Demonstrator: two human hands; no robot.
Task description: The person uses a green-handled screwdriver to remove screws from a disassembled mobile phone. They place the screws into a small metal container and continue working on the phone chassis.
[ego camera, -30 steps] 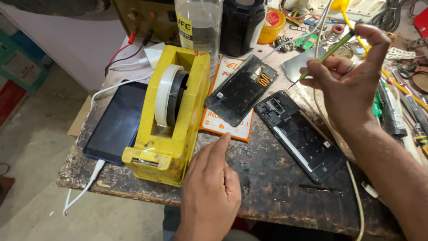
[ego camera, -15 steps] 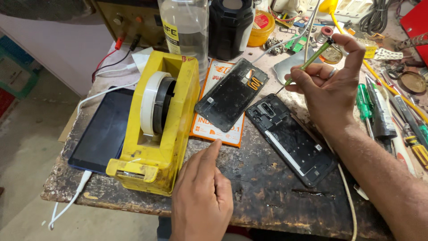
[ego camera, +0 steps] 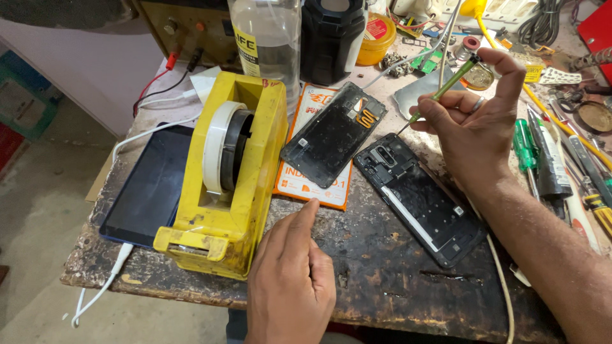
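Right hand point(ego camera: 475, 130) pinches green screwdriver point(ego camera: 443, 92) above opened phone point(ego camera: 421, 197); left hand point(ego camera: 290, 280) empty.

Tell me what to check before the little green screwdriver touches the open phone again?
1. Right hand grips the green screwdriver: ok.
2. Screwdriver tip above the open phone, not touching it: ok.
3. Left hand steadies the phone: not ok; it rests on the table with one finger pointing, apart from the phone.
4. Back cover lies aside on the orange card: ok.
5. Yellow tape dispenser clear of the phone: ok.
6. Screws left in the phone: cannot tell.
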